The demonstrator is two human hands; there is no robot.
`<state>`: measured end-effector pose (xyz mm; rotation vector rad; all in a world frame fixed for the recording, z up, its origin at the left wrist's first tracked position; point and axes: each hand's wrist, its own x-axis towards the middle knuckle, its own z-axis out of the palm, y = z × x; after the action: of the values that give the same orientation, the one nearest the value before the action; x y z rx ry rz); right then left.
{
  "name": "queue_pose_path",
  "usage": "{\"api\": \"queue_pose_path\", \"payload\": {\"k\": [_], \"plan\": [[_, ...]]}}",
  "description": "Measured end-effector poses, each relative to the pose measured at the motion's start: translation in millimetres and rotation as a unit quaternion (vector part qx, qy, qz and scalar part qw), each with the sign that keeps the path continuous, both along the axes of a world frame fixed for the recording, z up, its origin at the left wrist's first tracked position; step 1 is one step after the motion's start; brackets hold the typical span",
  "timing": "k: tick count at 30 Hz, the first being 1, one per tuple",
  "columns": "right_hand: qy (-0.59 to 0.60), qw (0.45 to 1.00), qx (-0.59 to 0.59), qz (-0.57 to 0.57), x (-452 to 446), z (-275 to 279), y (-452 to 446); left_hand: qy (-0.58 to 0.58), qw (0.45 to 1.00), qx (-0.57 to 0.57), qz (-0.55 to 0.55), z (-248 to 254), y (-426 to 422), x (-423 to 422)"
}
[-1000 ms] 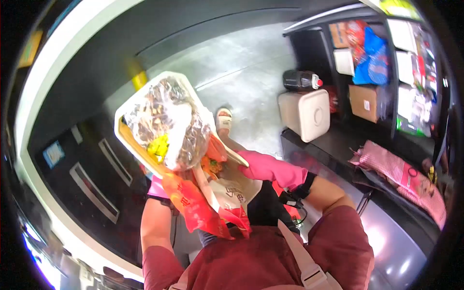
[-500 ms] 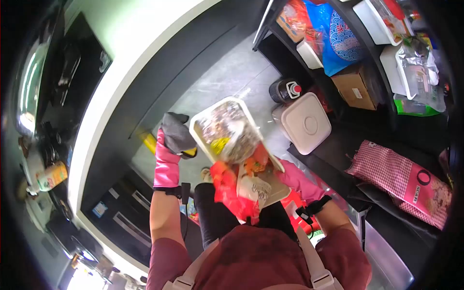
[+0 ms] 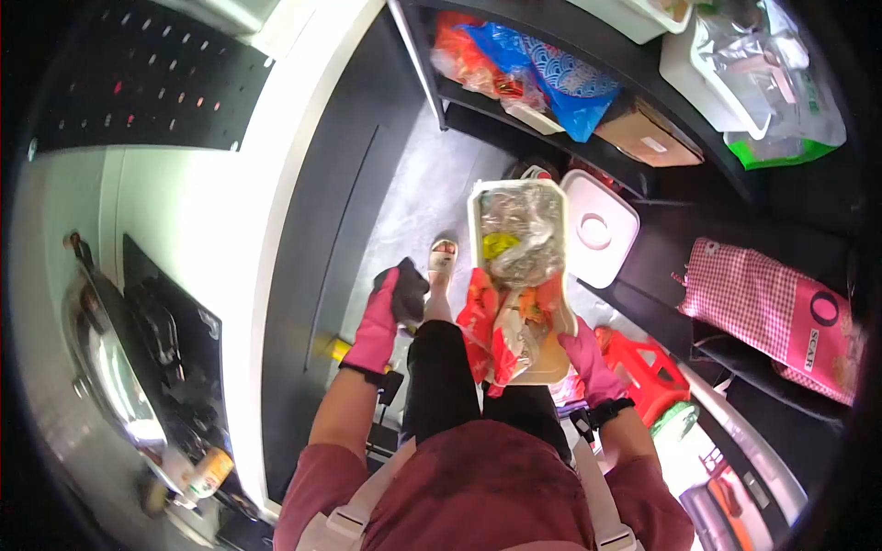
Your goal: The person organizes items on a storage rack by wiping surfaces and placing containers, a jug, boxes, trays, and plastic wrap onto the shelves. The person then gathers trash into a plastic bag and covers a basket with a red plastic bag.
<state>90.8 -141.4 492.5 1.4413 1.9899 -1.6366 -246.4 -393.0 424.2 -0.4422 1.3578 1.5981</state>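
Observation:
My left hand (image 3: 377,331), in a pink glove, is closed on a dark grey cloth (image 3: 402,292) left of my knee. A white bin (image 3: 474,230) is held up in front of me by my right hand (image 3: 591,362), also pink-gloved, whose fingers grip its right near edge. Inside the bin lie clear plastic packages (image 3: 526,225) with something yellow among them. Red and orange packets (image 3: 480,312) fill its near half, some hanging over the left edge.
A lidded white container (image 3: 599,230) stands beyond the bin. Shelves at upper right hold a blue bag (image 3: 570,87), a cardboard box (image 3: 649,135) and white trays (image 3: 712,87). A pink checked bag (image 3: 758,303) lies at right, near a red plastic stool (image 3: 649,372). A white-edged counter (image 3: 266,266) runs along the left.
The view has turned. The bin has straightened, now held by my right hand alone. My left hand has left the bin's side and holds the grey cloth, lower than half a second ago.

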Motion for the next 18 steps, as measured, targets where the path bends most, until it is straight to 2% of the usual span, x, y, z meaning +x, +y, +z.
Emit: {"api": "queue_pose_path", "payload": {"k": [2,4,5,6,8,9,10,11,12,14,15,16,17,18], "plan": [[0.025,0.999,0.003,-0.021,18,4,-2,-0.004,0.997,-0.008,-0.071,-15,34,-14],[0.058,0.987,-0.023,-0.149,25,26,-8,-0.04,0.994,-0.029,-0.095,-13,87,-18],[0.039,0.984,0.003,-0.173,23,41,-8,-0.044,0.992,-0.009,-0.116,-24,109,-17],[0.042,0.982,0.0,-0.186,33,39,-7,-0.062,0.983,0.036,-0.17,7,142,-14],[0.079,0.961,-0.01,-0.267,63,31,-12,-0.075,0.978,0.028,-0.194,-60,185,0],[0.121,0.944,-0.026,-0.305,71,33,-12,-0.042,0.972,0.019,-0.229,-52,214,9],[0.124,0.942,-0.028,-0.311,77,38,-15,-0.009,0.965,0.01,-0.263,-37,242,20],[0.117,0.924,-0.029,-0.363,83,43,-17,-0.005,0.947,0.038,-0.319,-36,268,34],[0.108,0.904,-0.031,-0.412,91,45,-16,-0.002,0.929,0.031,-0.368,-13,297,46],[0.111,0.898,-0.034,-0.424,113,38,-17,-0.054,0.929,0.03,-0.364,-42,351,81],[0.109,0.892,-0.038,-0.438,126,34,-20,-0.124,0.939,0.119,-0.298,-49,375,105],[0.11,0.889,-0.043,-0.442,141,28,-24,-0.14,0.937,0.181,-0.263,-82,396,126],[0.085,0.9,-0.047,-0.426,155,21,-28,-0.133,0.94,0.182,-0.256,-70,416,146],[0.059,0.91,-0.053,-0.407,167,17,-27,-0.041,0.946,0.056,-0.315,-21,433,154]]}}
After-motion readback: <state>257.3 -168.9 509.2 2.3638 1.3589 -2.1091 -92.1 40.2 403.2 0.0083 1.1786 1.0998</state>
